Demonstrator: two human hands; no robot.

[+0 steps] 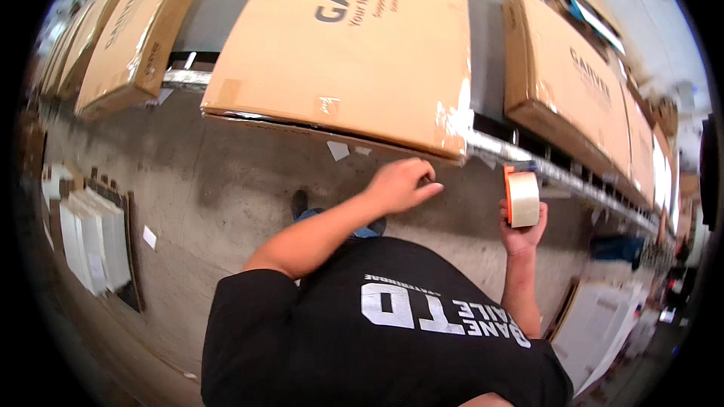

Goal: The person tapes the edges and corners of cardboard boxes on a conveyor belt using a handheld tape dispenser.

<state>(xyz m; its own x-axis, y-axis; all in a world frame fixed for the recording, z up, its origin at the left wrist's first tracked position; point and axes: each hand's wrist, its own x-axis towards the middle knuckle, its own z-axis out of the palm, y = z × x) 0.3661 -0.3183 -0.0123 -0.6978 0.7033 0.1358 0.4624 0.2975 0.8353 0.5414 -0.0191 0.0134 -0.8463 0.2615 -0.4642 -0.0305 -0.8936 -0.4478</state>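
In front of me lies a large brown cardboard box (377, 68) with dark printing and shiny clear tape along its near edge. A narrow dark gap runs along that edge at the left. My left hand (403, 185) hovers just below the near edge, fingers loosely curled, with nothing visible in it. Off to the right, my right hand (522, 237) is closed round an orange tape dispenser (509, 188) carrying a wide roll of pale tape (526, 200). The dispenser is upright and apart from the box.
The box rests on a conveyor with a metal side rail (573, 181). More cardboard boxes stand along it at left (136, 38) and right (581, 83). White panels (94, 237) are stacked on the floor at left; another pale panel (599, 324) lies at lower right. Paper scraps litter the floor.
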